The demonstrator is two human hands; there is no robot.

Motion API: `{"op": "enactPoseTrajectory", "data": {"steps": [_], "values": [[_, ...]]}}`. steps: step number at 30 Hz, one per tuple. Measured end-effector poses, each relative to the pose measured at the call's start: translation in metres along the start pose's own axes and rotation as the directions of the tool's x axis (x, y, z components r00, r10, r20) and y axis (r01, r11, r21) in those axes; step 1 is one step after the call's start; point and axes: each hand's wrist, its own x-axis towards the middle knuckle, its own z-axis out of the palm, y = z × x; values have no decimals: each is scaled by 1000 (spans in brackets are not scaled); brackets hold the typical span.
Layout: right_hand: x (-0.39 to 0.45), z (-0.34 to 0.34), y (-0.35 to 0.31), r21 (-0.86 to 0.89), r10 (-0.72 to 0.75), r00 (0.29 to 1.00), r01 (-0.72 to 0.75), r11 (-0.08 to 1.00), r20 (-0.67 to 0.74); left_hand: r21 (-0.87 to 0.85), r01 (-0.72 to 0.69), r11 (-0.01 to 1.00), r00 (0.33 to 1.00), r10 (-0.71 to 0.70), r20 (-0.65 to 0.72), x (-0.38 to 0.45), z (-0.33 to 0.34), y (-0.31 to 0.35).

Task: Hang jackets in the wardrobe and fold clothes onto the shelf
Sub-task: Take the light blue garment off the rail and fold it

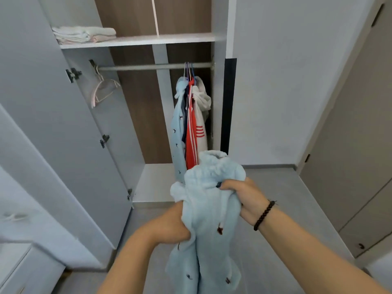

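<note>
Fluffy fleece garment; matt grey wardrobe door; wood-grain back panel.

I can read no words, labels, brands or numbers anywhere around the wardrobe, not even on the garments hanging inside it or held before it.

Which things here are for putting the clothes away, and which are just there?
For the job: blue fleece, left hand, right hand, rail, empty hangers, hung jackets, shelf, folded clothes.
Just there: bracelet, door.
</note>
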Motion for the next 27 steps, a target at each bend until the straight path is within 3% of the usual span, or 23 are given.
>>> {"op": "enactPoseTrajectory", "data": {"steps": [4,6,9,11,14,16,19,22,24,27], "values": [[5,14,-3,101,-83,996,80,992,28,-196,90,976,996,-91,8,-9,-17,-25],[6,22,-5,202,-121,988,100,974,96,-334,96,938,985,-138,-105,-15,-31,-35],[14,33,-11,281,-70,982,17,960,177,-522,-6,853,924,-195,-328,-23,-50,-41],[17,44,-13,241,-27,966,-38,970,259,-505,-134,853,901,-108,-420,-29,-65,-38],[24,69,-9,166,48,948,-105,981,313,-405,-321,856,913,166,-373,-35,-84,-31],[29,87,-6,146,62,946,-114,983,319,-393,-402,827,897,268,-352,-36,-97,-28],[38,113,-3,117,9,974,-36,992,228,-340,-437,833,856,269,-441,-40,-119,-30],[43,137,-5,-169,-125,991,132,977,53,-329,-491,807,784,245,-570,-41,-141,-39],[43,153,-4,-339,-255,965,222,914,-57,-335,-509,793,753,222,-619,-41,-154,-41],[34,173,10,-353,-502,853,430,831,-143,-320,-514,796,715,191,-673,-36,-164,-41]]}}
